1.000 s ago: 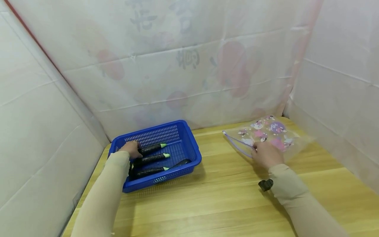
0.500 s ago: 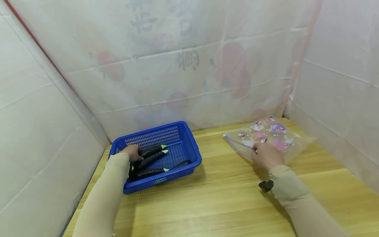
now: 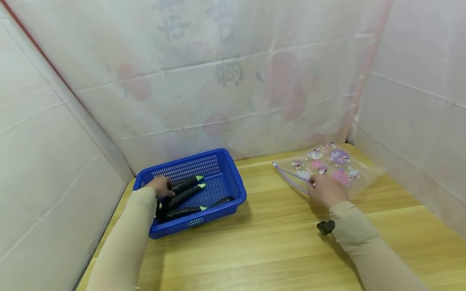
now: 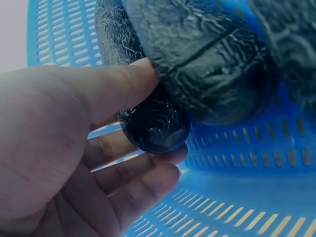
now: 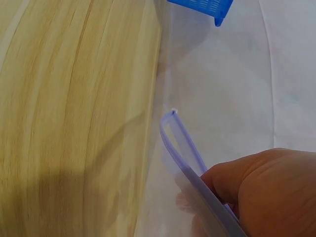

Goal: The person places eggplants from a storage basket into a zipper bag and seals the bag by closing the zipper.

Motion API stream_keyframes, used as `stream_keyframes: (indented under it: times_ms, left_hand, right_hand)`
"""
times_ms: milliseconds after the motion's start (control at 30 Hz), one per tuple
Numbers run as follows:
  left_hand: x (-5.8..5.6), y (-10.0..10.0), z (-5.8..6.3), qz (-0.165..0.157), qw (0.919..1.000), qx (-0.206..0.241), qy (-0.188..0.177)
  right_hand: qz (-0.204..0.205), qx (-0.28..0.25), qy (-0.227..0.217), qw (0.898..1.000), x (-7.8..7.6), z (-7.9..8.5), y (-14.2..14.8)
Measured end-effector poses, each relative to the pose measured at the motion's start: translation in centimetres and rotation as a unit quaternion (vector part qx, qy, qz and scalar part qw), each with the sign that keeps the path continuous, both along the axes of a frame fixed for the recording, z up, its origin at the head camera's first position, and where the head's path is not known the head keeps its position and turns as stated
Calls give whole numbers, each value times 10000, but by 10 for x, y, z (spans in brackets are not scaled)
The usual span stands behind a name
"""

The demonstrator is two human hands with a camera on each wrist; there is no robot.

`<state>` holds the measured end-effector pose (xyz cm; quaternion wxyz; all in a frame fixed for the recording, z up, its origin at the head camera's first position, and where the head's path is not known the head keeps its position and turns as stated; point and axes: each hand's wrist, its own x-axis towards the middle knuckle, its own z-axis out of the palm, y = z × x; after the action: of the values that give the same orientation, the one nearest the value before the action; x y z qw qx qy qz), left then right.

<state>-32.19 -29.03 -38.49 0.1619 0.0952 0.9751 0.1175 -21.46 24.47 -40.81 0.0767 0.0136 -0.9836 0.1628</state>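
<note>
In the head view, my left hand point(image 3: 161, 186) is inside the left end of a blue plastic basket point(image 3: 238, 178). Its thumb and fingers are around the blunt end of the rearmost eggplant point(image 3: 186, 184), a dark, wrinkled one with a pale green stem end. The left wrist view shows the thumb over that eggplant point(image 4: 157, 129) and fingers beneath. A second eggplant point(image 3: 185, 196) lies right beside it, with another point(image 3: 182, 213) along the front wall. On the right, my right hand point(image 3: 329, 190) pinches the purple zip edge of a clear printed zip bag point(image 3: 320, 163); the mouth is parted.
A further dark eggplant point(image 3: 223, 201) lies at the basket's front right corner. Wood-grain table point(image 3: 236, 254) spreads between basket and bag. White printed sheeting point(image 3: 233, 101) hangs behind and on both sides. A small black object point(image 3: 325, 227) sits at my right cuff.
The second eggplant has swung its stem end back toward the rearmost one. My left hand has shifted slightly within the basket. The right hand keeps its hold on the zip bag.
</note>
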Motion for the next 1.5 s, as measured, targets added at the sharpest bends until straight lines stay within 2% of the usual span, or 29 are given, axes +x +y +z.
stream_keyframes:
  times_ms: [267,533,700,867,1167,1367,1500]
  left_hand:
    - [2,-2,12,-24,9999,51,86]
    - [10,-4,26,-284,9992,-173,217]
    - [16,-3,39,-383,9985,-125,366]
    - [24,6,57,-574,9960,-69,686]
    - [41,26,87,-987,9858,177,1346]
    - [54,45,97,-1103,9780,511,1695]
    - [63,60,97,-1093,9752,862,1723]
  right_hand:
    - [-37,-11,20,10000,0,1,-1]
    - [-22,-70,31,10000,0,1,0]
    - [0,-65,9,10000,2,2,-1]
    - [-27,-83,-16,10000,3,3,-3]
    - [13,-133,99,9999,3,7,-3]
    - [33,-145,203,9997,4,8,-2]
    - [65,-111,329,9994,5,9,-3]
